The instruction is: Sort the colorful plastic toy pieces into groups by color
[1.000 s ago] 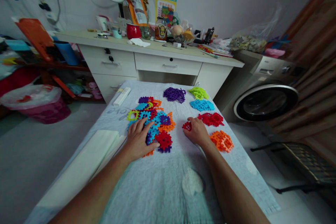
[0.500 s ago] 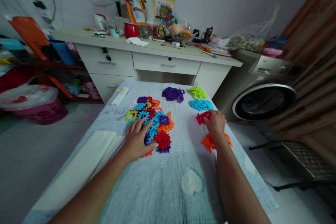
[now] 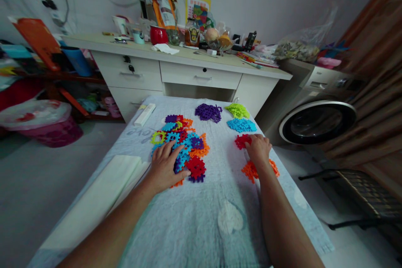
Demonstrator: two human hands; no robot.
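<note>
A mixed heap of plastic interlocking blocks (image 3: 188, 144) in blue, red, orange, purple and yellow-green lies left of centre on the cloth-covered table. My left hand (image 3: 165, 165) rests on its near left side, fingers spread, the thumb by a red block (image 3: 196, 167). On the right, my right hand (image 3: 259, 149) is closed at the small red pile (image 3: 241, 141), its fingertips bent in on a red block and partly hidden. Orange blocks (image 3: 250, 171) lie under and beside my right wrist. Farther back sit a purple pile (image 3: 208, 112), a yellow-green pile (image 3: 238, 110) and a blue pile (image 3: 241, 124).
A long white box (image 3: 145, 114) lies at the table's far left, and folded white material (image 3: 97, 197) along its left edge. Behind stands a white desk (image 3: 197, 73) loaded with jars and cups. A washing machine (image 3: 314, 113) and a woven-seat chair (image 3: 364, 192) are to the right.
The whole view has shifted slightly. Both hands keep nearly the same places, the left on the mixed heap and the right at the red pile.
</note>
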